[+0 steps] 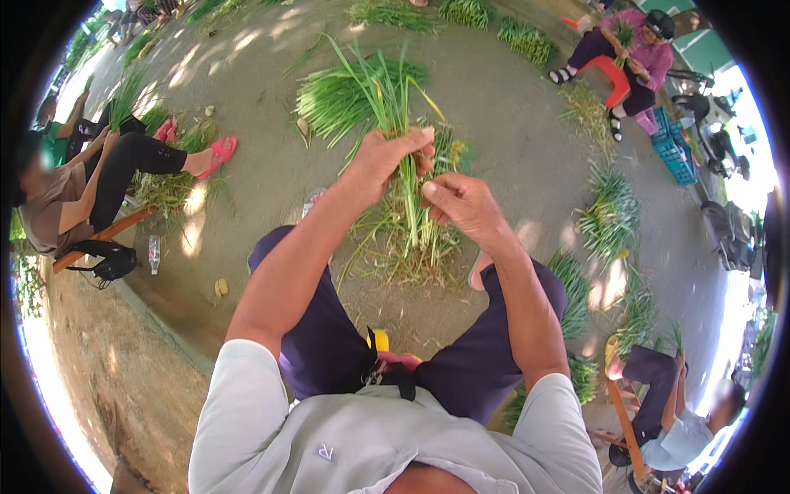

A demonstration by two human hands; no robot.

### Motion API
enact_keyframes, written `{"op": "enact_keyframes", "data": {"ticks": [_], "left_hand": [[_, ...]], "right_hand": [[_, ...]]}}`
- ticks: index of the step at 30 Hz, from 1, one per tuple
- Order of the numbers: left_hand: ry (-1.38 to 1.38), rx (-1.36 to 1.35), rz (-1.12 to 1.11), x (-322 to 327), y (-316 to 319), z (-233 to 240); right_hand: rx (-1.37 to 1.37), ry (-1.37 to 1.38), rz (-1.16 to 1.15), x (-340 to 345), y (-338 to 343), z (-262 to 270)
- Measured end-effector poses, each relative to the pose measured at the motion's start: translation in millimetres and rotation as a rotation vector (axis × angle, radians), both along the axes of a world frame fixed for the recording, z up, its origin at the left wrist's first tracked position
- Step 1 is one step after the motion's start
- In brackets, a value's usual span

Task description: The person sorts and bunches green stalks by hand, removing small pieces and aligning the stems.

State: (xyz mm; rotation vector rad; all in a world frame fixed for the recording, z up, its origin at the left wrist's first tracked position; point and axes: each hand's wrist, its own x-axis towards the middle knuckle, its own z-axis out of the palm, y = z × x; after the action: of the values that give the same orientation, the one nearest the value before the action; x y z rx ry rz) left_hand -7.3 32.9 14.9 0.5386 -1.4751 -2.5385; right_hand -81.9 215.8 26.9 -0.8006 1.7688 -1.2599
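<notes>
My left hand [395,157] is closed around a small bunch of long green leafy stalks [395,102], their leaves pointing away from me and their pale stem ends towards me. Close to its right, my right hand [457,200] has thumb and forefinger pinched together beside the pale stems; whether something thin is between them cannot be told. Beneath both hands lies a heap of loose stalks and yellowish trimmings [426,259] on the ground. A larger pile of green stalks [339,99] lies just beyond my left hand.
Seated people work with stalks at the left [68,191], upper right [642,55] and lower right [685,426]. Bundles of greens [611,210] line the right side. A plastic bottle [153,254] lies at the left, and blue crates [673,148] stand at the right.
</notes>
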Motion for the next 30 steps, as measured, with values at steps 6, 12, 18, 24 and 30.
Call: {"op": "enact_keyframes", "data": {"ticks": [6,12,18,24,30], "left_hand": [[0.023,0.204,0.049,-11,-2,6],[0.172,0.416,0.024,-11,-5,9],[0.197,0.454,-0.004,-12,-1,8],[0.188,0.44,0.03,-12,1,0],[0.157,0.376,0.11,-11,-11,4]], "right_hand": [[0.027,0.194,-0.042,3,-3,-12],[-0.022,0.416,-0.207,-3,2,-1],[-0.145,0.231,-0.149,-2,0,-12],[-0.132,-0.003,0.042,-1,0,-12],[-0.062,-0.021,-0.109,-4,5,-4]]}}
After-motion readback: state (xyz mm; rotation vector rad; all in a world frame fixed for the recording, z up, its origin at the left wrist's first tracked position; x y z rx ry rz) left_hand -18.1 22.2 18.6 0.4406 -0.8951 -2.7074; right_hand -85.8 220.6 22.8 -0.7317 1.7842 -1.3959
